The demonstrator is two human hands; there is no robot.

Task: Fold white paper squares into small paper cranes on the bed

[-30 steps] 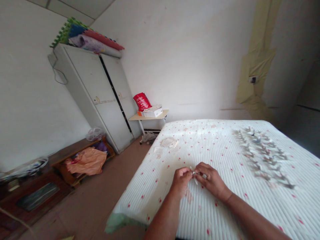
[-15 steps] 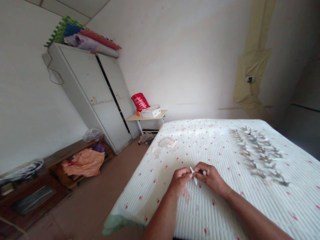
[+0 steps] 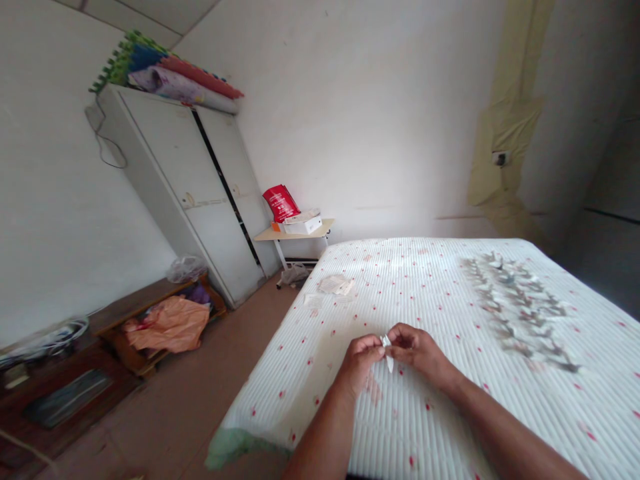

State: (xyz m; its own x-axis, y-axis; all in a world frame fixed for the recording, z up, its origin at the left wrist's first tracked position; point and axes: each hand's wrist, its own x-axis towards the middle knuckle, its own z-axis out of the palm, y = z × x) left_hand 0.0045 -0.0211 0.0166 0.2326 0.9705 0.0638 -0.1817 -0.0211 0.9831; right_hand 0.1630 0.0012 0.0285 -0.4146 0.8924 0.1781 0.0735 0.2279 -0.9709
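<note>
Left hand (image 3: 361,359), right hand (image 3: 418,351) pinch folded white paper (image 3: 389,363) between them, end jutting out.

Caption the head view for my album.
Left hand and right hand hold a small folded white piece over a dotted bedspread, rows of small figures to the right.

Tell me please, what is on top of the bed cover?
On the bed cover lie rows of small folded pieces and, farther left, some thin sheets. The left hand and right hand pinch a white piece; the cover beneath them is hidden.
</note>
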